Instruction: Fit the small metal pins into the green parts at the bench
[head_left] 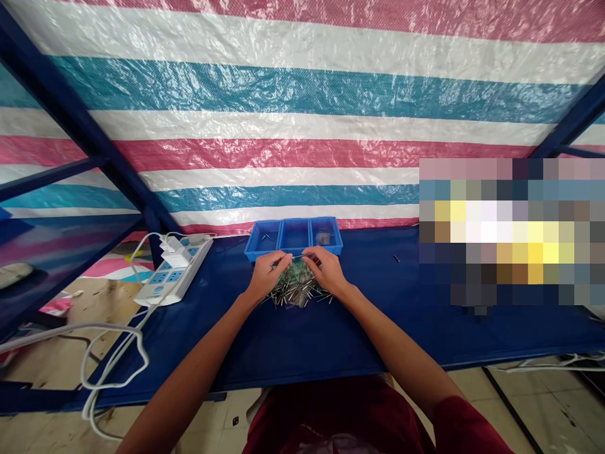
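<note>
Between the fingertips of both hands stretches a thin pale rod [297, 256], too small to name more exactly. My left hand [267, 272] pinches its left end, and my right hand [327, 270] pinches the right end. Below them on the table lies a loose pile of thin metal pins [293, 293], with green and clear pieces mixed in. Just beyond my hands stands a blue three-compartment tray [295, 234]. A few small dark pieces lie in its left compartment, and a small clear bag [324, 238] shows in the right one.
A white power strip [174, 271] with a plugged-in adapter stands on the left of the blue table [302, 347]. White cables [116, 366] loop over the table's left edge. One small dark piece [396, 258] lies to the right. A striped plastic sheet [283, 126] hangs behind.
</note>
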Demonstrator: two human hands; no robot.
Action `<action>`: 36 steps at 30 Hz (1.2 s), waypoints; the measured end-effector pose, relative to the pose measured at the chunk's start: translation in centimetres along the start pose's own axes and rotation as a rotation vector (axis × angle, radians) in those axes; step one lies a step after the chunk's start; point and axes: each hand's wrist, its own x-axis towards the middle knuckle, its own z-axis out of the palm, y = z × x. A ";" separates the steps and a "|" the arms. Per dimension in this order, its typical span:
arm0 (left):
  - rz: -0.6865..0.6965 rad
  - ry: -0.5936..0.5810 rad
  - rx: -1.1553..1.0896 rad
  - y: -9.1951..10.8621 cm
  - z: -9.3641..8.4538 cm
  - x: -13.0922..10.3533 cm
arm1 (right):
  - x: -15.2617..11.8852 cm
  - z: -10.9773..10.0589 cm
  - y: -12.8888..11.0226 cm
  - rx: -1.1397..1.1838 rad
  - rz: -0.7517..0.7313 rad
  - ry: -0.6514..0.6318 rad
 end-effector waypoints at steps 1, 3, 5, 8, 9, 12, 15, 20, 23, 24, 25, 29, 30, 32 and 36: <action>-0.008 -0.006 -0.007 0.0 0.0 0.0 | 0.0 0.0 0.0 -0.009 -0.015 0.003; -0.021 0.002 -0.028 -0.2 0.1 0.0 | 0.0 0.1 0.1 -0.020 -0.031 0.009; -0.031 0.036 -0.058 -0.4 0.2 0.0 | 0.0 0.1 0.1 -0.033 -0.024 0.008; -0.030 0.104 -0.085 -0.6 0.3 0.0 | 0.0 0.0 0.1 -0.057 0.008 -0.001; -0.021 0.119 -0.082 -0.6 0.3 0.0 | 0.0 0.0 0.1 -0.060 0.015 -0.004; 0.019 0.139 -0.052 -0.5 0.3 0.0 | 0.0 -0.1 0.0 -0.065 0.020 -0.013; 0.032 0.135 -0.009 -0.5 0.2 0.0 | 0.0 -0.1 -0.1 -0.056 0.012 -0.013; -0.014 0.148 0.050 -0.6 0.3 0.0 | -0.1 0.1 -0.1 0.002 0.010 -0.007; -0.038 0.144 0.022 -0.7 0.4 -0.1 | -0.1 0.1 -0.1 -0.024 -0.023 -0.013; -0.046 0.146 0.003 -0.8 0.5 -0.1 | -0.1 0.2 -0.1 -0.032 -0.031 -0.012; -0.056 0.148 -0.021 -0.8 0.5 -0.2 | -0.1 0.2 -0.1 -0.035 -0.034 -0.009; -0.104 0.150 -0.162 -1.1 0.8 -0.2 | -0.1 0.3 0.1 -0.038 -0.010 0.018; -0.111 0.156 -0.192 -1.1 0.8 -0.2 | -0.1 0.3 0.2 -0.036 -0.002 0.025; -0.120 0.178 -0.231 -1.1 0.9 -0.1 | -0.1 0.3 0.2 -0.035 0.018 0.030; -0.163 0.180 -0.311 -1.2 1.3 -0.1 | -0.1 0.4 0.3 -0.027 0.062 0.032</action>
